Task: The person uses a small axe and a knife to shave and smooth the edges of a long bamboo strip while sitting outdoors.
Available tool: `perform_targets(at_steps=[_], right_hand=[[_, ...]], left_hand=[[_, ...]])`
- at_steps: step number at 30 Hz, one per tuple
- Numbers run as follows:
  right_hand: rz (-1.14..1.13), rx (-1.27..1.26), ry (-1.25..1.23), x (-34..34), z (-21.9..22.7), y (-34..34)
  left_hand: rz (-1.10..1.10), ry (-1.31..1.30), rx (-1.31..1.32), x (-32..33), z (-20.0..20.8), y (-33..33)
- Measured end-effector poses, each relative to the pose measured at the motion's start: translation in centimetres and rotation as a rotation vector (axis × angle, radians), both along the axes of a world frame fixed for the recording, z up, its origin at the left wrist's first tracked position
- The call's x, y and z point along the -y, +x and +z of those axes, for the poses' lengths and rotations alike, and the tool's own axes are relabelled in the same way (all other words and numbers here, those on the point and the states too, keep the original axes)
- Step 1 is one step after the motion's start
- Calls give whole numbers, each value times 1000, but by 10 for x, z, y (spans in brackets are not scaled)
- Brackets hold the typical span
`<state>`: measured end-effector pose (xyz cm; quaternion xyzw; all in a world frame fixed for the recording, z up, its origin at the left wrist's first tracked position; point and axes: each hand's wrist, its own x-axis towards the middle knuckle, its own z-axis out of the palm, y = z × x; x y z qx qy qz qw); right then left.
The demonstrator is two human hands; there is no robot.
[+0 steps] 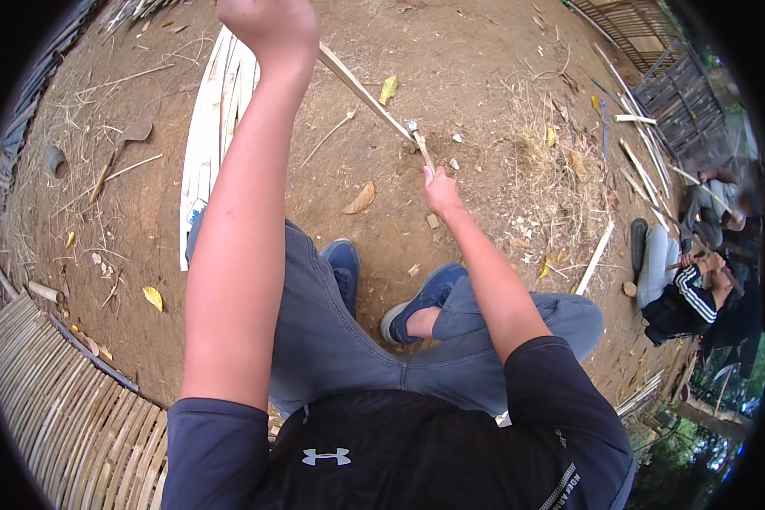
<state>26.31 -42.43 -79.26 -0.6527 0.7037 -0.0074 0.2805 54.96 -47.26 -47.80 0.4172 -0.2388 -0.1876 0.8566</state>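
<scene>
Bamboo strip (pixel 365 93) gripped by both hands, left hand (pixel 268 25) clenched high, right hand (pixel 440 191) grasping low, split slats (pixel 217 110) on dirt

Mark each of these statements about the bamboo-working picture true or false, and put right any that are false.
1. The left hand is closed around a long bamboo strip. True.
2. The right hand lies open and flat on the ground. False: it is closed in a grip on a tool handle, with the tool meeting the strip.
3. The person wears blue shoes. True.
4. A stack of pale bamboo strips lies on the dirt to the person's left. True.
5. Nobody else is in view. False: another person sits at the right edge.
6. The ground is tiled. False: it is bare dirt with dry leaves and shavings.
</scene>
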Motion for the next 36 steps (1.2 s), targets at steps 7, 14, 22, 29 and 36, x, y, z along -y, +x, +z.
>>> perform_targets(at_steps=[7,14,22,29,36], right_hand=[[-180,463,193,35,38,-37],[68,440,-353,5,50,-11],[-7,69,-70,8,-15,-32],[-362,627,299,38,36,-43],[46,78,-126,-1,9,-40]], left_hand=[[24,18,-27,-1,0,-2],[135,50,169,-4,-3,8],[86,25,55,6,-2,-8],[-4,-20,14,4,-11,9],[-128,-182,23,8,-9,-2]])
